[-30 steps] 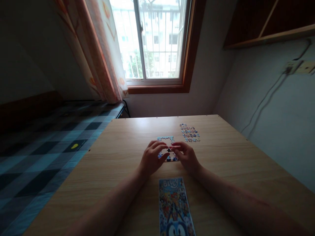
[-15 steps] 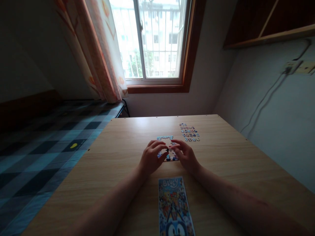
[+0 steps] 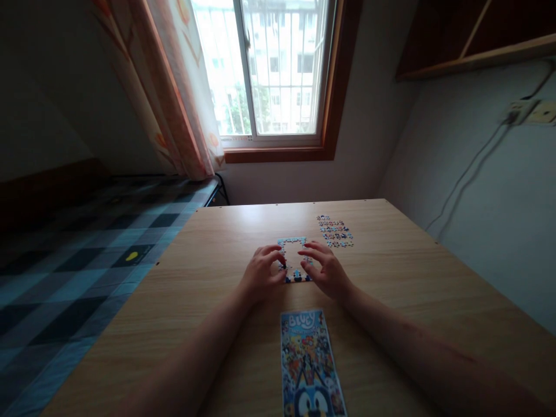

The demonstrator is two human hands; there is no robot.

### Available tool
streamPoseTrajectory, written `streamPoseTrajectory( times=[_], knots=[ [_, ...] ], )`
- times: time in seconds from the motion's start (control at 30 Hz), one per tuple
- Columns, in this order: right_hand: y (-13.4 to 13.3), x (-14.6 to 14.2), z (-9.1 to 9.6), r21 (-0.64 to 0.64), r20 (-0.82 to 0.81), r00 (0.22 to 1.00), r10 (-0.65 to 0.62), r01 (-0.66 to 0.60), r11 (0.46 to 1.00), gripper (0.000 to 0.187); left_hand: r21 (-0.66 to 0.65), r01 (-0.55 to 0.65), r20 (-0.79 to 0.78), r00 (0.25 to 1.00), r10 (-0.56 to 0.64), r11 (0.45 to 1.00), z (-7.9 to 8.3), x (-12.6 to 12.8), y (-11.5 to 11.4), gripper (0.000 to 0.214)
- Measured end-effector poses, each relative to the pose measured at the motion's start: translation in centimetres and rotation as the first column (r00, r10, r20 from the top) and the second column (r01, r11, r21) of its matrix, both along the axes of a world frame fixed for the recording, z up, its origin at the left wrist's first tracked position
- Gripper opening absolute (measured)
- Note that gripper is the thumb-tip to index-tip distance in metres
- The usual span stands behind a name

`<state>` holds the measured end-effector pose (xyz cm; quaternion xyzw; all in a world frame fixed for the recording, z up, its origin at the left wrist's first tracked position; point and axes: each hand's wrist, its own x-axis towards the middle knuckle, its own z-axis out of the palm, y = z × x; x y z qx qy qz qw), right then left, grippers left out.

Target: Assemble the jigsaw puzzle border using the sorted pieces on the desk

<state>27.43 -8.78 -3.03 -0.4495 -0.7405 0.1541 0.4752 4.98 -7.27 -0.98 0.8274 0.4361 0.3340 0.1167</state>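
A partly assembled jigsaw puzzle (image 3: 292, 239) lies on the table, its border forming a rectangle with bare wood inside. At its left side my left hand (image 3: 263, 270) pinches a small dark puzzle piece (image 3: 284, 266) between thumb and fingertips. My right hand (image 3: 326, 270) hovers over the puzzle's right edge, its fingers apart and nothing visible in them. Both hands hide parts of the side borders. Nearer to me lies a tall printed picture sheet (image 3: 309, 362) with the word "Bluey" and a blue cartoon dog.
Several loose puzzle pieces (image 3: 335, 231) lie in rows beyond my right hand on the wooden table (image 3: 208, 249). A bed with a checked cover (image 3: 143, 231) adjoins the table's left side. A window (image 3: 282, 75) stands behind, and a cable (image 3: 467, 171) hangs on the right wall.
My hands have moved apart. The left one has shifted left with the dark piece, from the middle to the puzzle's left side. My right fingers have spread.
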Motion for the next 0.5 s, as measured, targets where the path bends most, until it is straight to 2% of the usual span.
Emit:
streamPoseTrajectory(
  times=[0.1, 0.5],
  knots=[
    [0.03, 0.00, -0.24, -0.020, 0.020, 1.000, -0.014, 0.014, 1.000, 0.022, -0.002, 0.039, -0.042, 0.998, -0.039, 0.999, 0.06, 0.08, -0.32, 0.015],
    [-0.01, -0.01, 0.01, -0.088, 0.083, 0.997, 0.001, 0.006, 0.996, 0.016, -0.002, 0.047, -0.036, 0.998, -0.047, 0.999, 0.23, 0.17, -0.26, 0.014]
  ],
)
